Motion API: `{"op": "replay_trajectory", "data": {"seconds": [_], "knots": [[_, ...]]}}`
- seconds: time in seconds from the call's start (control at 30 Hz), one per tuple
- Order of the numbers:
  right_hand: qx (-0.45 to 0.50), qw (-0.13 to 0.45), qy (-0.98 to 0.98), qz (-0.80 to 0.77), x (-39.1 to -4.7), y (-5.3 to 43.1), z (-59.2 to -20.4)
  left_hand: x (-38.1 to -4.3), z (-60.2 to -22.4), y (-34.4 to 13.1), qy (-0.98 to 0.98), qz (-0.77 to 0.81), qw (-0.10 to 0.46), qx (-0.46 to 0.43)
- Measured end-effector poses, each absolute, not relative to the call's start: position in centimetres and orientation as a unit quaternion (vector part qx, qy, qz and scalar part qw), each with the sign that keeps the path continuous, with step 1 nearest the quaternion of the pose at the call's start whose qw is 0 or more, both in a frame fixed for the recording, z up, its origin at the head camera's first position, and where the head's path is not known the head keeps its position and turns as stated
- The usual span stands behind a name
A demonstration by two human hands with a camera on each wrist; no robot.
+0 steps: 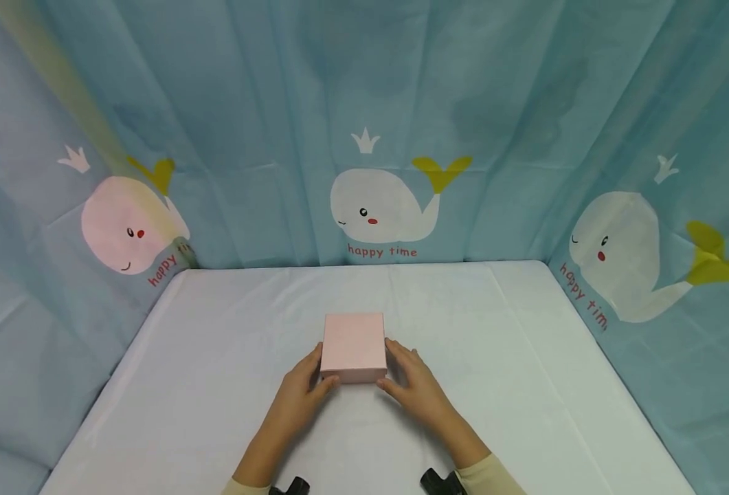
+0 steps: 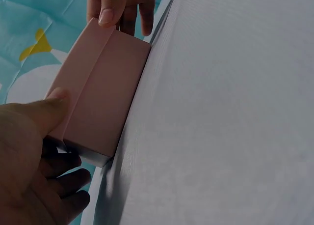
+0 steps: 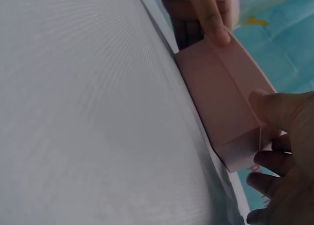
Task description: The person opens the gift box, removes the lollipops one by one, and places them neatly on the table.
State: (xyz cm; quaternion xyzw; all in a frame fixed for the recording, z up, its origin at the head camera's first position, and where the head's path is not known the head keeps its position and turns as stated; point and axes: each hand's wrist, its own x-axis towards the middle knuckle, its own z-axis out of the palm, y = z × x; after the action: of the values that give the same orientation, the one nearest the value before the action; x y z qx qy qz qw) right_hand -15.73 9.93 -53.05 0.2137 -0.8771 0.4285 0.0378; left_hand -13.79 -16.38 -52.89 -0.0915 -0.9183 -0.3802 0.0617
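A small square pink box [image 1: 354,342] sits on the white-covered table, its lid closed over a deeper base. The seam between lid and base runs along its front side in both wrist views. On the box's left side, my left hand [image 1: 299,395] holds it, thumb [image 2: 58,101] on the lid's front and the other fingers along the side. My right hand [image 1: 418,388] grips the opposite side the same way, with its thumb [image 3: 259,103] against the lid's front corner. The box's far side is hidden.
A white cloth [image 1: 228,309] covers the table. Blue curtains with whale prints [image 1: 383,206] hang at the back and on both sides. Black straps or mounts [image 1: 443,482] sit at both wrists, by pale sleeves [image 1: 490,476].
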Motion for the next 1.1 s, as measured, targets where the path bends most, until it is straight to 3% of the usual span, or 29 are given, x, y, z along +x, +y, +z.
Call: {"op": "replay_trajectory", "data": {"seconds": [0.4, 1.1], "knots": [[0.189, 0.059, -0.868, 0.455, -15.7, 9.4, -52.7, -13.0, -52.6, -16.0, -0.909, -0.41, 0.036, -0.059], [0.19, 0.055, -0.856, 0.479, -16.0, 9.7, -52.2, -13.5, -53.0, -15.2, -0.906, -0.412, 0.064, -0.079]]}}
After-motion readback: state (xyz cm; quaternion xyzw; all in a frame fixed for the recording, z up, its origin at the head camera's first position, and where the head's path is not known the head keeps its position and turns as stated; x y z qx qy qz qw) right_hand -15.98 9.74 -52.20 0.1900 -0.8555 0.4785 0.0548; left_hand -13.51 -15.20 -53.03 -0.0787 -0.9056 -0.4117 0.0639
